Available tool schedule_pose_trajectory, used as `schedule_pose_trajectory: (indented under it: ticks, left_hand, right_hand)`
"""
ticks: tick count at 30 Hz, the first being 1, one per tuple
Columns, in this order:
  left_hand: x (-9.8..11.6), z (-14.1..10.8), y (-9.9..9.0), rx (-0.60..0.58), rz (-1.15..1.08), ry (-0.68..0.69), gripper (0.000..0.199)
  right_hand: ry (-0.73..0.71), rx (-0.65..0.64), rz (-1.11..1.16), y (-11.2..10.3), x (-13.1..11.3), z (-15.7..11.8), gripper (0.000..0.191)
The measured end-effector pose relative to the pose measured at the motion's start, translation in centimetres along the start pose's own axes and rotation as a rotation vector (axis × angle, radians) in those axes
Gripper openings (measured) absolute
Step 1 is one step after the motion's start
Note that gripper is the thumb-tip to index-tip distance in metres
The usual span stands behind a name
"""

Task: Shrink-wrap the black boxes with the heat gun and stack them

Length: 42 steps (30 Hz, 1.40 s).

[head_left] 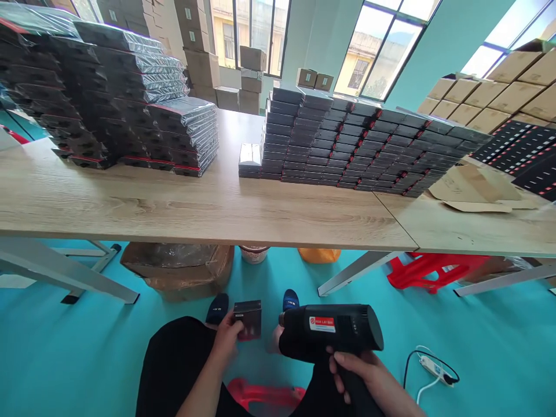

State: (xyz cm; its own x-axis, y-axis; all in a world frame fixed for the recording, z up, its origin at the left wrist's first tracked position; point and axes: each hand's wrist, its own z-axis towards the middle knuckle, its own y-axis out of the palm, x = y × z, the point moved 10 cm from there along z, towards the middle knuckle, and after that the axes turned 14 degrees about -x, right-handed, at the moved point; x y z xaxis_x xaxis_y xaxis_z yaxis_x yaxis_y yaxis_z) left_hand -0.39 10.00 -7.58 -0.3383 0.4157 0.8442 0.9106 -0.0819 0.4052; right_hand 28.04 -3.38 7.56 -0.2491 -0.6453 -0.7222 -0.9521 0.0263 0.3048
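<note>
My left hand [229, 332] grips a small dark box [248, 319] by its left side, low between my knees. My right hand [354, 370] is wrapped round the handle of a black heat gun [347, 327] with a red and white label on its barrel. The gun's nozzle points left, toward the box, with a gap between them. Both hands are below the level of the table's front edge. Whether the gun is running cannot be seen.
On the wooden table [260, 214] stand film-wrapped dark boxes [143, 110] at left and stacked small dark boxes [339, 145] at centre. Flattened cardboard [478, 188] lies at right. Below are an open carton [182, 272], table legs, a red stool [434, 269] and a power strip [434, 368] with cables.
</note>
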Motion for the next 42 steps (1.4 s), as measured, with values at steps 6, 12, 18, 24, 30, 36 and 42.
schedule_pose_trajectory:
  ticks: [6, 12, 18, 24, 30, 36, 42]
  left_hand:
    - [0.7, 0.7, -0.3, -0.01, 0.402, 0.067, 0.039]
    - [0.6, 0.7, -0.7, 0.024, 0.488, 0.1, 0.043]
    - [1.7, 0.6, -0.1, 0.034, 0.67, 0.215, 0.038]
    - [2.6, 0.1, 0.6, 0.043, 0.814, 0.32, 0.039]
    - [3.1, -0.2, 0.2, 0.083, 0.777, 0.305, 0.036]
    - [3.2, 0.0, 0.6, 0.057, 0.775, 0.313, 0.034]
    - [3.2, -0.2, 0.0, 0.095, 0.681, 0.264, 0.038]
  right_hand:
    - [-0.033, -0.031, 0.071, -0.3, -2.5, -0.1, 0.039]
    - [0.001, -0.044, 0.075, -0.6, -2.5, 0.3, 0.037]
    - [-0.009, -0.108, -0.012, 1.1, -3.0, 0.9, 0.038]
    - [-0.059, -0.193, -0.217, 5.6, -5.1, 1.6, 0.031]
    - [-0.029, -0.277, -0.303, 8.0, -6.1, 2.1, 0.013]
    - [-0.037, -0.259, -0.285, 7.8, -5.8, 2.8, 0.015]
    - [-0.046, 0.021, -0.271, 1.5, -5.7, 3.4, 0.027]
